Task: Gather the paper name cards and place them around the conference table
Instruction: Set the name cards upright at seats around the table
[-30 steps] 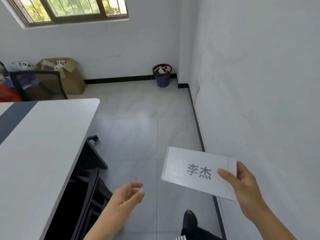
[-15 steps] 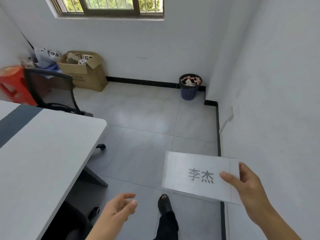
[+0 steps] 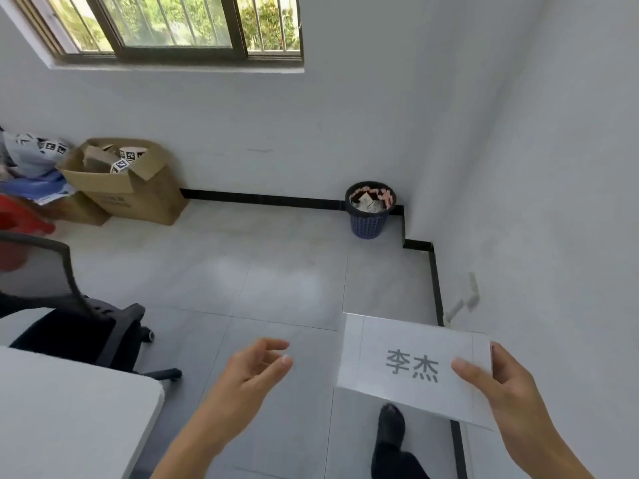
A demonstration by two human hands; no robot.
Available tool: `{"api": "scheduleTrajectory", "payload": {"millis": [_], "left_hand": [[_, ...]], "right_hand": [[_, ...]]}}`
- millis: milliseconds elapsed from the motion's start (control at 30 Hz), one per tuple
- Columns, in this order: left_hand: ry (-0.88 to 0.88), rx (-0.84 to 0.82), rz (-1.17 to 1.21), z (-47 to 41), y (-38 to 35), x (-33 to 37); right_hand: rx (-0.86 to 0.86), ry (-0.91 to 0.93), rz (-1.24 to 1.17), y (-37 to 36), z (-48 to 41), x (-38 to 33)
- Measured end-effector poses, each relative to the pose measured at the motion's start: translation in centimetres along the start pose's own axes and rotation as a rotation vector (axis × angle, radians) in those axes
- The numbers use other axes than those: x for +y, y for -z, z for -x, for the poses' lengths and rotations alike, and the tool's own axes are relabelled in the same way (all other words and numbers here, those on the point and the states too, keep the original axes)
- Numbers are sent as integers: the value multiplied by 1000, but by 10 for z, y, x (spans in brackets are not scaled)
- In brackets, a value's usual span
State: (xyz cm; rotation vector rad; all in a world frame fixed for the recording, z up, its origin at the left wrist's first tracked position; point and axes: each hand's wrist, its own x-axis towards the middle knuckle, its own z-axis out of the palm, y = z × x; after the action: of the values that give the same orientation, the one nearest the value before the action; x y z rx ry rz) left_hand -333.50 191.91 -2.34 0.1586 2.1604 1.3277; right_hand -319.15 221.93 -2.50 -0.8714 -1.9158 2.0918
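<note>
A white paper name card (image 3: 390, 361) with grey printed characters hangs in the air at the lower right, over the tiled floor. My right hand (image 3: 501, 385) pinches its right edge, thumb on top and fingers behind. My left hand (image 3: 252, 371) floats to the left of the card with relaxed fingers, holding nothing. The corner of the white conference table (image 3: 69, 416) shows at the lower left, apart from both hands.
A black office chair (image 3: 69, 316) stands at the table's far end. A cardboard box (image 3: 128, 188) and a red stool (image 3: 17, 219) sit by the back wall. A blue waste bin (image 3: 369, 210) fills the corner. A white wall (image 3: 553, 202) runs close on the right. My shoe (image 3: 390, 423) steps on the floor.
I have walked forward along the table; its corner has slid down and left, and the chair, box and bin have come closer. The card stays pinched in my right hand.
</note>
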Motion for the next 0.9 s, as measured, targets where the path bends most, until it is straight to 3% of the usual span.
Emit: {"api": "scheduleTrajectory", "payload": {"millis": [200, 400, 600, 900], "left_hand": [[128, 69, 47, -111, 11, 18], [174, 225, 101, -200, 43, 62], [273, 461, 281, -249, 84, 63], [353, 560, 402, -361, 222, 59]], "right_hand": [[-62, -43, 23, -14, -160, -31], [-264, -21, 50, -66, -319, -91], [-466, -32, 163, -163, -441, -129], [-597, -65, 178, -342, -561, -164]]}}
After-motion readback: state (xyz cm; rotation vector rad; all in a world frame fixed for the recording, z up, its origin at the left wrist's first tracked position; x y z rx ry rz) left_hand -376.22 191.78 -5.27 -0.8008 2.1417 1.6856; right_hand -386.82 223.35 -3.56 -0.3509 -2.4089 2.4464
